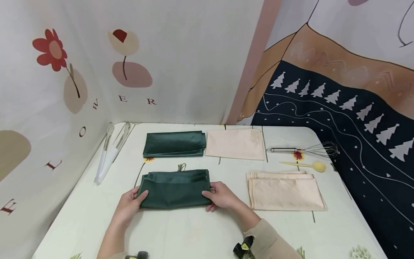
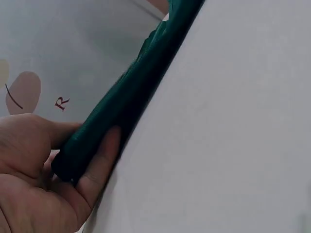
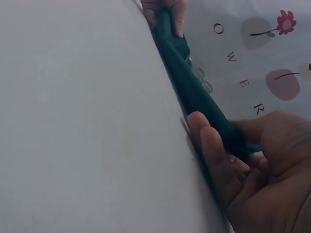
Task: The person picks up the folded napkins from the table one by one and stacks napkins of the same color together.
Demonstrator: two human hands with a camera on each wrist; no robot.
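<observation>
A folded dark green cloth [image 1: 176, 190] lies at the near middle of the table, held at both ends. My left hand [image 1: 129, 205] pinches its left end, thumb on top and fingers beneath. At the right end, my right hand [image 1: 223, 196] grips the cloth the same way. In the left wrist view the green cloth [image 2: 107, 107] passes between thumb and fingers of the left hand [image 2: 43, 179]. The right wrist view shows the cloth [image 3: 199, 92] in the right hand [image 3: 262, 170], its near edge slightly off the tabletop.
Behind lie another folded green cloth [image 1: 174, 144] and a folded beige cloth [image 1: 235, 144]. A second beige cloth [image 1: 286, 192] is at the right. Beyond it are a whisk [image 1: 300, 150] and a yellow spoon [image 1: 304, 165]. Two white-handled utensils [image 1: 110, 158] lie at the left.
</observation>
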